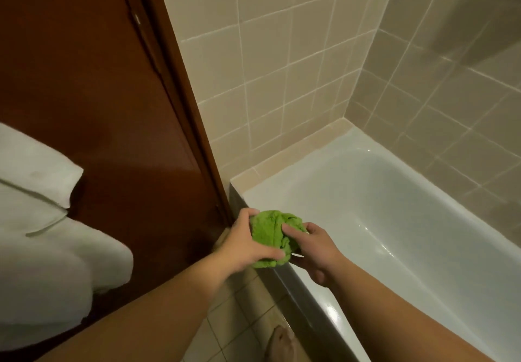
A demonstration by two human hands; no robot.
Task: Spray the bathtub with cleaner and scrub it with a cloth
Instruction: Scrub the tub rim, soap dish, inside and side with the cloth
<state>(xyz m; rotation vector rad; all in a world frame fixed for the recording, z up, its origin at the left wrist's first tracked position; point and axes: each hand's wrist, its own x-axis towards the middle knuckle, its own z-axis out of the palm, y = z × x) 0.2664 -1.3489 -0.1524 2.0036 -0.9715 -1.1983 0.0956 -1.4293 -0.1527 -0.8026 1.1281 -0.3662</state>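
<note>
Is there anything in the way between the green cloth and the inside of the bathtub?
Nothing visible is. Both hands, the left hand and the right hand, hold the bunched green cloth right over the near rim of the bathtub. The tub's inside beside it looks bare.

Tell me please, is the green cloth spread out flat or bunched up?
Bunched up: the green cloth is a crumpled wad held between the left hand and right hand above the bathtub rim.
</note>
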